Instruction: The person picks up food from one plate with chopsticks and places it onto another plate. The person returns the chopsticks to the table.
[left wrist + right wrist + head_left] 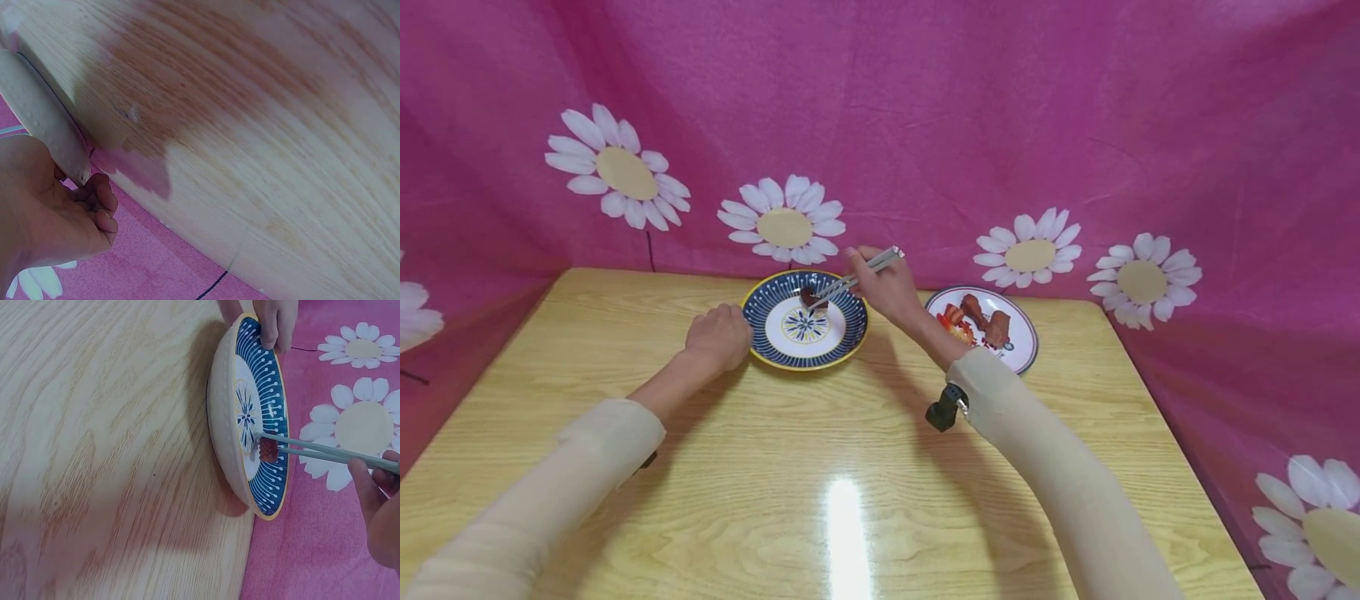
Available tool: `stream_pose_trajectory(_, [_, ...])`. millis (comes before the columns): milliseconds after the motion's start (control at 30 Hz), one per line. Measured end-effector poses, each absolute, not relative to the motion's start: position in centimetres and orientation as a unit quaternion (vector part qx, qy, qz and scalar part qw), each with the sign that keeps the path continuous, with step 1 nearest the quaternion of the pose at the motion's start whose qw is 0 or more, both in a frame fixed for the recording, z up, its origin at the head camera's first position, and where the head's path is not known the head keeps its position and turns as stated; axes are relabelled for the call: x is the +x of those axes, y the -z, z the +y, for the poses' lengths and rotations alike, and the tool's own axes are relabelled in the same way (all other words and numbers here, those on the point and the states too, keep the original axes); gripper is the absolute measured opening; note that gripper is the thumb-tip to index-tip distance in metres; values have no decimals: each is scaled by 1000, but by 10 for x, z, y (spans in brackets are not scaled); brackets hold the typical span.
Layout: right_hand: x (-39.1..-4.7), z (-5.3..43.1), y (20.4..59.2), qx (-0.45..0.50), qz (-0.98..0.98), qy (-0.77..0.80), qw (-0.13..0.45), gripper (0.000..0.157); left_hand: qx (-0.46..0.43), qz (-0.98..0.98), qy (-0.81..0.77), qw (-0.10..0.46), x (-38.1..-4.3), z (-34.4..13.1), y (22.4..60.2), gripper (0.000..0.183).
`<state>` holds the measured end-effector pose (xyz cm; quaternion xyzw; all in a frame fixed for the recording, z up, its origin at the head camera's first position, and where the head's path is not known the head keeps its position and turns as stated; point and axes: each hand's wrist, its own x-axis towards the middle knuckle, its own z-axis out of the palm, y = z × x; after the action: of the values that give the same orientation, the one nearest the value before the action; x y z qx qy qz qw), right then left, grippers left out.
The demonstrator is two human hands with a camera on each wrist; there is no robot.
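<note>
My left hand (721, 337) pinches the left rim of a blue-and-white patterned plate (760, 342) with a yellow edge. In the left wrist view, the curled fingers (100, 203) lie at the rim, and the plate's pale underside (37, 103) shows. My right hand (886, 287) holds a pair of metal chopsticks (867, 268), which slant down over the plate from the right. Their tips are at a small reddish-brown piece of food (268, 450) with a bumpy surface, inside the plate. That piece looks dark in the head view.
Right of my right hand, a white plate with a dark rim (1022, 356) bears brown pieces of food (997, 329) and red and orange bits (955, 321). Both plates stand near the far edge of the wooden table (760, 483). Behind hangs a pink cloth (910, 125) with white flowers.
</note>
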<state>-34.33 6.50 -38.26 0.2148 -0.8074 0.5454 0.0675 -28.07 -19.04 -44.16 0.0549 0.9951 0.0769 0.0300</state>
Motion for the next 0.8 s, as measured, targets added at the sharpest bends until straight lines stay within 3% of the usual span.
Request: stream_pose_trajectory(800, [-323, 91, 374, 221, -782, -577, 79, 38, 51, 995, -78, 32, -280, -190, 442, 32])
